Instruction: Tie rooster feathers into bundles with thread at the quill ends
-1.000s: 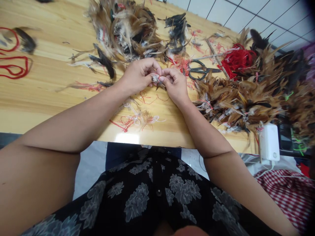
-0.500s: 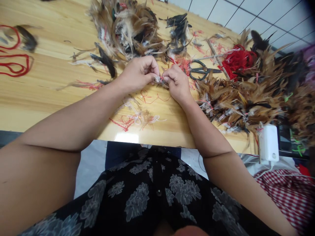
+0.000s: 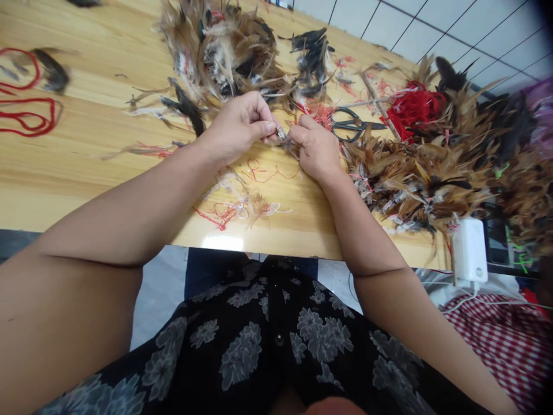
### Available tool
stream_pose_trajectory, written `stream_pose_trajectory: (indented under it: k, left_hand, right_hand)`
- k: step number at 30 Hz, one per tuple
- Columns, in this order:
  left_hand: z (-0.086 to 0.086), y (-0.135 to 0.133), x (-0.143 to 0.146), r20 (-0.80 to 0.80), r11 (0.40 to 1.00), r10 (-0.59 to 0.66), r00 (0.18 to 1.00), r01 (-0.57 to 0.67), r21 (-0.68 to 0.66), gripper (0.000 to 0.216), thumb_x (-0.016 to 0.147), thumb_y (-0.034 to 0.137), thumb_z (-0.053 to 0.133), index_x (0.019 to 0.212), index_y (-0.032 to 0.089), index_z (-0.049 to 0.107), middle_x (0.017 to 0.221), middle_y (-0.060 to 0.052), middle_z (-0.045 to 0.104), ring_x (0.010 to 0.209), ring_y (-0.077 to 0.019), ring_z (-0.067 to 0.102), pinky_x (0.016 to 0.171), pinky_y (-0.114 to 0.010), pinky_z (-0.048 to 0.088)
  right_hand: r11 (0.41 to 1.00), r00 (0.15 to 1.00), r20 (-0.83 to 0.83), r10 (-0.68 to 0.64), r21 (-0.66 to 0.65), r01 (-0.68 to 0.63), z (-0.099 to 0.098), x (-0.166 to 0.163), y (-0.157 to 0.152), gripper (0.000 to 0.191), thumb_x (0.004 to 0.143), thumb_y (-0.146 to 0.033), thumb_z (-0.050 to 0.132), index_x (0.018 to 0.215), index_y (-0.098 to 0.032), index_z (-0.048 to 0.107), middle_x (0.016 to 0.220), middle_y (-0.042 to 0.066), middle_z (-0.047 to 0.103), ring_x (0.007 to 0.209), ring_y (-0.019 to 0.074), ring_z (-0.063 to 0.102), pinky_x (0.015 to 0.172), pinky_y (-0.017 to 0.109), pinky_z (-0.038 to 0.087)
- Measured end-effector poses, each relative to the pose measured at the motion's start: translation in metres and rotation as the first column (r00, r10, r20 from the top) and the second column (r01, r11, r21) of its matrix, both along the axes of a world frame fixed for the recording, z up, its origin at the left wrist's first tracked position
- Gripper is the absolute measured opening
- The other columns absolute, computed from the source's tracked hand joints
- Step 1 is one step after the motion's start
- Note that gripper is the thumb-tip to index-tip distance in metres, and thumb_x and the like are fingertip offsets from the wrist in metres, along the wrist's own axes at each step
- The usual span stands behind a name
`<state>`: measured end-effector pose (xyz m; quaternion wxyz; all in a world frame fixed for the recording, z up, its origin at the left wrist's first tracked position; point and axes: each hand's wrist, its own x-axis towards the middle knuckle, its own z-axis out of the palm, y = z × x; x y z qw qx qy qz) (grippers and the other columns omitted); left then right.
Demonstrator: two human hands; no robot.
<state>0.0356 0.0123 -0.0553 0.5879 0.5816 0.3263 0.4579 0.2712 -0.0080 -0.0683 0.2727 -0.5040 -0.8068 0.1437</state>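
A small feather bundle (image 3: 281, 134), pale at its quill end, is between my two hands over the wooden table. My right hand (image 3: 318, 148) is closed round its darker feathered part, the fingers curled so that much of it is hidden. My left hand (image 3: 244, 124) pinches at the pale end with thumb and fingertips. Thin red string (image 3: 276, 172) and a tangle of red and white string scraps (image 3: 235, 210) lie on the table below the hands. Beyond my right hand lie dark-handled scissors (image 3: 352, 125).
Brown feather piles lie at the back (image 3: 237, 52) and on the right (image 3: 423, 167). Black feathers (image 3: 311, 57), a red string heap (image 3: 417, 109) and a stick (image 3: 380, 104) are beyond the hands. A white power adapter (image 3: 470, 251) sits at the right edge; red cord (image 3: 32, 131) lies far left.
My left thumb and fingertips have shifted slightly left, and more of the bundle's pale end shows between the hands. My right hand has turned a little and stays closed.
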Motion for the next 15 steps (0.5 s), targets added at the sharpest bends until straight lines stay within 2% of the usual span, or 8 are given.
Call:
stream_pose_trajectory:
  k: [3, 7, 12, 15]
  left_hand:
    - [0.002, -0.001, 0.001, 0.086, 0.996, -0.073, 0.994, 0.077, -0.037, 0.067, 0.081, 0.055, 0.116, 0.085, 0.025, 0.056, 0.092, -0.002, 0.081, 0.083, -0.0206, 0.079, 0.071, -0.034, 0.053]
    - [0.004, -0.002, 0.0, 0.105, 0.98, -0.176, 0.979, 0.184, -0.072, 0.067, 0.088, 0.054, 0.114, 0.09, 0.025, 0.053, 0.091, 0.0, 0.083, 0.085, -0.0173, 0.079, 0.071, -0.03, 0.053]
    - [-0.002, -0.003, 0.002, 0.048, 0.984, -0.172, 0.984, 0.174, -0.042, 0.066, 0.086, 0.063, 0.113, 0.088, 0.024, 0.06, 0.082, -0.003, 0.083, 0.073, -0.0179, 0.078, 0.064, -0.032, 0.05]
    - [-0.006, -0.002, 0.002, 0.024, 0.985, -0.171, 0.985, 0.171, -0.012, 0.056, 0.091, 0.054, 0.111, 0.09, 0.025, 0.064, 0.082, -0.002, 0.084, 0.072, -0.0173, 0.076, 0.067, -0.035, 0.052]
  right_hand:
    - [0.999, 1.0, -0.011, -0.01, -0.032, 0.009, -0.003, 0.003, 0.004, 0.029, 0.118, -0.046, 0.061, 0.102, -0.028, 0.077, 0.117, 0.008, 0.076, 0.115, 0.0293, 0.075, 0.109, 0.046, 0.065]
    - [0.998, 0.997, -0.083, 0.01, -0.064, -0.015, -0.006, 0.004, 0.01, 0.026, 0.117, -0.042, 0.063, 0.101, -0.029, 0.078, 0.117, 0.008, 0.078, 0.118, 0.0292, 0.074, 0.115, 0.049, 0.065]
    - [0.985, 0.977, -0.203, 0.067, -0.145, -0.097, 0.0, 0.0, 0.008, 0.025, 0.113, -0.042, 0.073, 0.092, -0.027, 0.075, 0.104, 0.005, 0.08, 0.11, 0.0257, 0.073, 0.116, 0.049, 0.063]
    - [0.974, 0.966, -0.248, 0.065, -0.194, -0.115, 0.005, -0.003, 0.004, 0.027, 0.108, -0.044, 0.082, 0.09, -0.025, 0.074, 0.101, 0.004, 0.081, 0.104, 0.0238, 0.073, 0.111, 0.045, 0.063]
